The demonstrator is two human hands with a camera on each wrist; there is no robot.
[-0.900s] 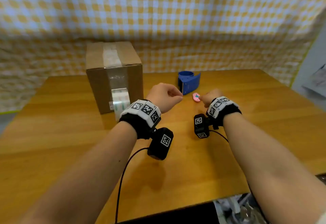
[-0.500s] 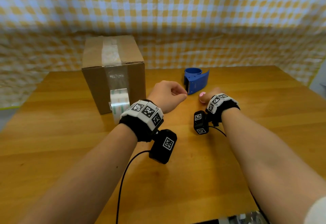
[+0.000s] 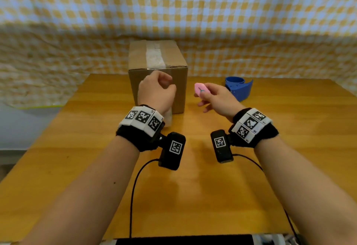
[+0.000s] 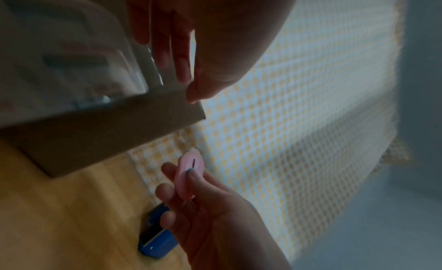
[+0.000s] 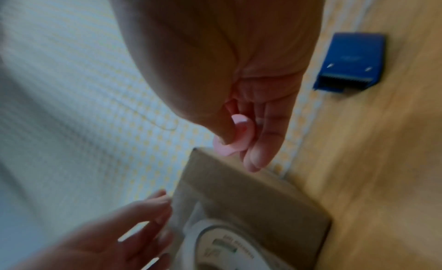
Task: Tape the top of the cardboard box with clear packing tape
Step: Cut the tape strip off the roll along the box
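Note:
The cardboard box (image 3: 139, 61) stands at the back of the table, with a strip of clear tape (image 3: 155, 55) running along its top and down the front. The tape roll (image 5: 215, 251) hangs at the box's front face; in the head view my left wrist hides most of it. My left hand (image 3: 170, 84) is in front of the box's upper front face, with its fingers (image 4: 167, 47) loosely extended beside the tape strip and holding nothing. My right hand (image 3: 204, 94), to the right of the box, pinches a small pink cutter (image 3: 201, 89) between thumb and fingers.
A blue tape dispenser (image 3: 239, 88) lies on the wooden table (image 3: 212, 196) to the right of the box, behind my right hand. A yellow checked cloth (image 3: 193, 13) hangs behind the table. Cables run from both wrist cameras toward the near edge.
My right hand has lifted the pink cutter off the table and brought it toward the box. My left hand has moved up in front of the box's front face, over the tape roll.

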